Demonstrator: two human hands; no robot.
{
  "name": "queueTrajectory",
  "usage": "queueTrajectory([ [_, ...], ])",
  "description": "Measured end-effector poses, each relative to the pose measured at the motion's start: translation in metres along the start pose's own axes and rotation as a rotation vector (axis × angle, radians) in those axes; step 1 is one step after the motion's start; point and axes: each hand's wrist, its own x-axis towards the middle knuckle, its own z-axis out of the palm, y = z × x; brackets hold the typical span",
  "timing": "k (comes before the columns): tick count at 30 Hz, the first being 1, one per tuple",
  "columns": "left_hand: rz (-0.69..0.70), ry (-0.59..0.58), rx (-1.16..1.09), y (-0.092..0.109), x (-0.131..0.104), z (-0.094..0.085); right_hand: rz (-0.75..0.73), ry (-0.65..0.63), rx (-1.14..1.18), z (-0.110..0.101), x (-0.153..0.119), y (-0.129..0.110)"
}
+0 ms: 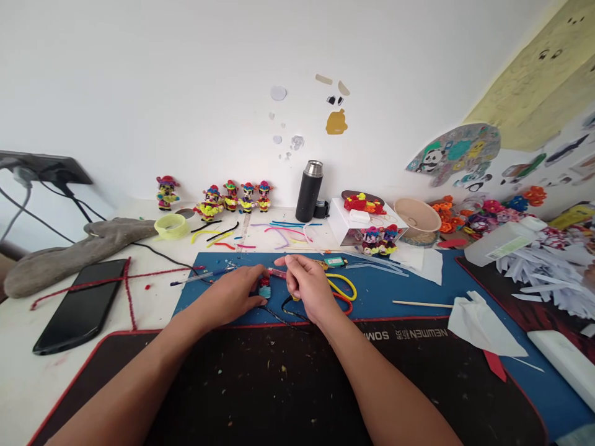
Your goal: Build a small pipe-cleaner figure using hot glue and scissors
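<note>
My left hand (239, 291) is closed around a small red and light-blue piece (264, 288) above the blue mat (190, 297). Just right of it, my right hand (307, 286) has its fingers curled, with the index finger pointing left; what they hold, if anything, is hidden. A pink-red strip (277, 273) lies between the two hands. Scissors with yellow and red loop handles (346, 286) lie partly behind my right hand. Black thin strands (279, 317) run below the hands at the mat's edge.
Small figurines (231, 196), a yellow tape roll (171, 227), a black bottle (309, 192) and a white box (388, 217) line the back. A phone (79, 310) lies left under red stems. At right are a white bottle (504, 241), paper strips (548, 279) and tissue (483, 325).
</note>
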Motion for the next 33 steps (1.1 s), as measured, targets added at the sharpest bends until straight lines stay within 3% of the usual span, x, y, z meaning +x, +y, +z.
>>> queueTrajectory([
  [18, -0.013, -0.046, 0.018, -0.0015, 0.0010, -0.0007, 0.005, 0.000, -0.034, 0.0016, -0.0027, -0.0026],
  [33, 0.017, -0.016, -0.093, -0.0090, 0.0008, -0.0010, 0.008, 0.004, -0.043, 0.0013, -0.0039, -0.0058],
])
